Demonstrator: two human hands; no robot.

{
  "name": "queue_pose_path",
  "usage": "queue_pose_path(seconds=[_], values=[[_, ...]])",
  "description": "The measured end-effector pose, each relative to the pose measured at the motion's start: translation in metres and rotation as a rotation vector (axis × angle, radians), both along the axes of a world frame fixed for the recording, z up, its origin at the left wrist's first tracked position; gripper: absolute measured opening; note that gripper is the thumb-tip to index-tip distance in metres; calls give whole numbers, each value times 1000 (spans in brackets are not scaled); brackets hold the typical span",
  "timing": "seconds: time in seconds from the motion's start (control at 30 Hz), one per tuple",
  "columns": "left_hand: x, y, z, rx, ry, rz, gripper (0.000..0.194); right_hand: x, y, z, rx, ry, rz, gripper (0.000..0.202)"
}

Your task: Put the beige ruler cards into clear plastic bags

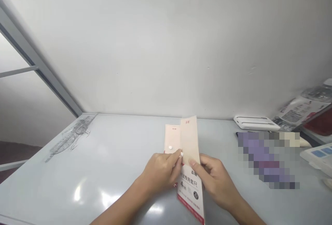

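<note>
A slim ruler set pouch (191, 187), pale cream above and white with red edging below, is held upright but slightly tilted over the table. My right hand (218, 180) grips its right edge, thumb on the front and fingers behind. My left hand (163, 169) pinches at the left edge, where a small white snap button (181, 154) shows at the fingertips. Behind it, a second pouch (171, 136) of the same kind, with a white snap (170, 147), is partly hidden by my left hand and the first pouch.
The glossy grey table (124, 142) meets a white wall (155, 52). At the right are a white power bank (255, 123), a blurred-out purple item (261, 156), a plastic bottle (303, 107) and a white device with blue buttons (319, 156). A metal frame (44, 69) stands left.
</note>
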State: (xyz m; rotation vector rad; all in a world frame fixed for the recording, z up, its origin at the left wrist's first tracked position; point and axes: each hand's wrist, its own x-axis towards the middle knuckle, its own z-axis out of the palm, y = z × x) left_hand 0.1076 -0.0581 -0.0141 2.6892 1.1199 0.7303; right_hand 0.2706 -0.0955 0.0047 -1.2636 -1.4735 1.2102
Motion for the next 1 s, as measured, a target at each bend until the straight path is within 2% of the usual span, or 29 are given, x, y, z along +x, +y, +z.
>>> queue_pose_path(seconds=[0.17,0.43,0.73,1.0], values=[[-4,2,4,-60,52,-83,32,2,-1,2,-25,-15,-3,34],[-3,3,7,-98,47,-91,28,2,0,-2,-60,-55,-1,36],[1,0,5,-237,-55,28,33,0,-1,-3,-4,-25,-9,31],[9,-5,3,-304,-146,157,27,-2,-1,-7,19,-30,-38,34]])
